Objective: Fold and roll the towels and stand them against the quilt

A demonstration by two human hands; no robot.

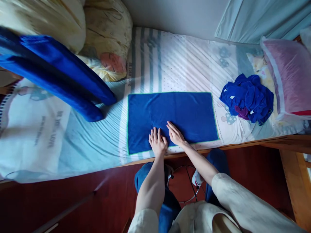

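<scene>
A dark blue towel with a green edge lies spread flat on the bed, near its front edge. My left hand rests flat on the towel's near edge, fingers stretched out. Just to its right, my right hand also lies flat on the towel, fingers extended and pointing up-left. Neither hand holds anything.
A crumpled heap of blue cloths lies on the bed at the right, beside a pink pillow. Folded blue towels are stacked at the left before yellow pillows. The wooden bed rail runs along the front.
</scene>
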